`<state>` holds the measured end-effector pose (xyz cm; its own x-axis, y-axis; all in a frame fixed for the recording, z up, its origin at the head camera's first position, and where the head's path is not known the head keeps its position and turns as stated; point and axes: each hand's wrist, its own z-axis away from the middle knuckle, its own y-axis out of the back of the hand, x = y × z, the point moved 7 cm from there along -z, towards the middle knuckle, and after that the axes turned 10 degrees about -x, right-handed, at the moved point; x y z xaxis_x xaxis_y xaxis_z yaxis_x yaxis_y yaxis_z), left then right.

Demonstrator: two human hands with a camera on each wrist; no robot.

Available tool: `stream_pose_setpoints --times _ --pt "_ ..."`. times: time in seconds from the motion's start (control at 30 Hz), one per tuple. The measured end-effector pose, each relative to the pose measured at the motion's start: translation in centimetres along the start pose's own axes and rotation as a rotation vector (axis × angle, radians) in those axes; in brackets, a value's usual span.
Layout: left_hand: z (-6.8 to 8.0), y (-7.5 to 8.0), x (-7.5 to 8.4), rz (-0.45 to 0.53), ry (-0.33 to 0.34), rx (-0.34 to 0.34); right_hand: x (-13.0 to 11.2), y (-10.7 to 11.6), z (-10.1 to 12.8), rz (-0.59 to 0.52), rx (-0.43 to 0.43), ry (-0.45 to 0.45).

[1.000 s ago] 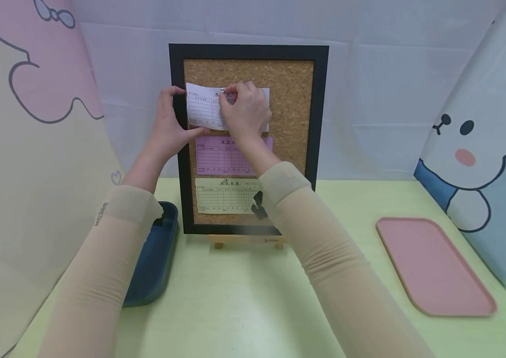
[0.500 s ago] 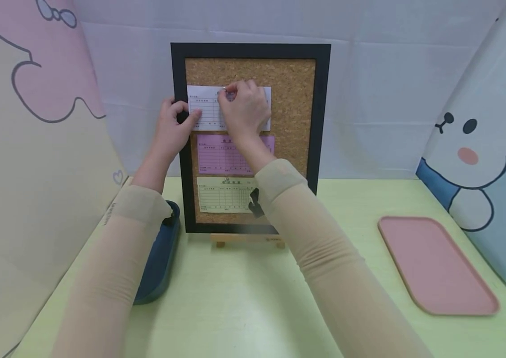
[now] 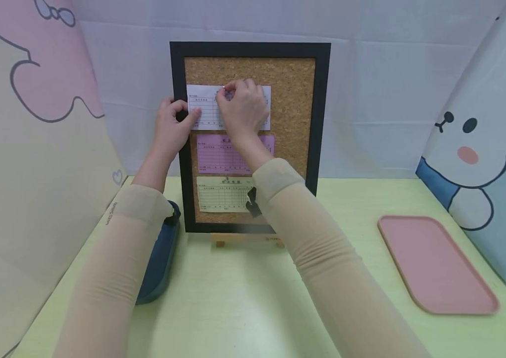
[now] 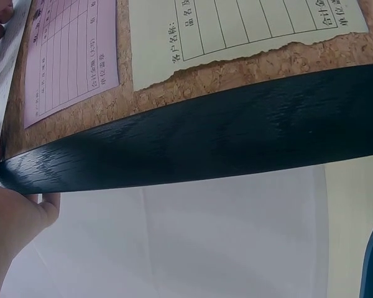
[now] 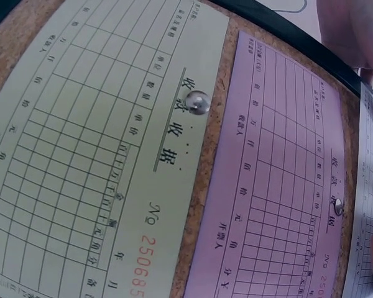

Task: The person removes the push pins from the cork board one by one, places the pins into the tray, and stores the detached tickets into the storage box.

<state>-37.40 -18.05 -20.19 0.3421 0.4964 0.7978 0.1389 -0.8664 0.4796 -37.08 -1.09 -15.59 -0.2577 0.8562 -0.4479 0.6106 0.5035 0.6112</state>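
A framed corkboard (image 3: pixel 295 99) stands upright on a small wooden easel (image 3: pixel 235 239). My left hand (image 3: pixel 171 127) grips its left edge, fingers around the black frame and thumb resting on the left part of a white receipt slip (image 3: pixel 201 107). At that slip's top edge, my right hand (image 3: pixel 246 107) pinches a small shiny pushpin (image 3: pixel 223 88), mostly hidden by the fingertips. Below hang a pink receipt slip (image 3: pixel 217 154) and a pale yellow one (image 3: pixel 219 196). In the right wrist view, a silver pin (image 5: pixel 198 102) fixes the yellow slip, and another pin (image 5: pixel 338 207) the pink one.
A dark blue tray (image 3: pixel 156 268) lies left of the board, partly under my left forearm. A flat pink tray (image 3: pixel 436 263) rests at the right on the pale green table (image 3: pixel 235 308). Cloth walls with cartoon prints surround the table.
My left hand has moved from spanning the white slip's left end to gripping the frame's edge, thumb on the slip. The slip's curled left end now lies flatter. My right hand stays at the pin.
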Motion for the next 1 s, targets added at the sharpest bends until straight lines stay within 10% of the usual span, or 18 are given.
stream_pose_setpoints --times 1.0 --pt "-0.31 0.02 -0.19 0.024 -0.003 0.004 -0.08 0.06 0.28 -0.001 0.019 0.048"
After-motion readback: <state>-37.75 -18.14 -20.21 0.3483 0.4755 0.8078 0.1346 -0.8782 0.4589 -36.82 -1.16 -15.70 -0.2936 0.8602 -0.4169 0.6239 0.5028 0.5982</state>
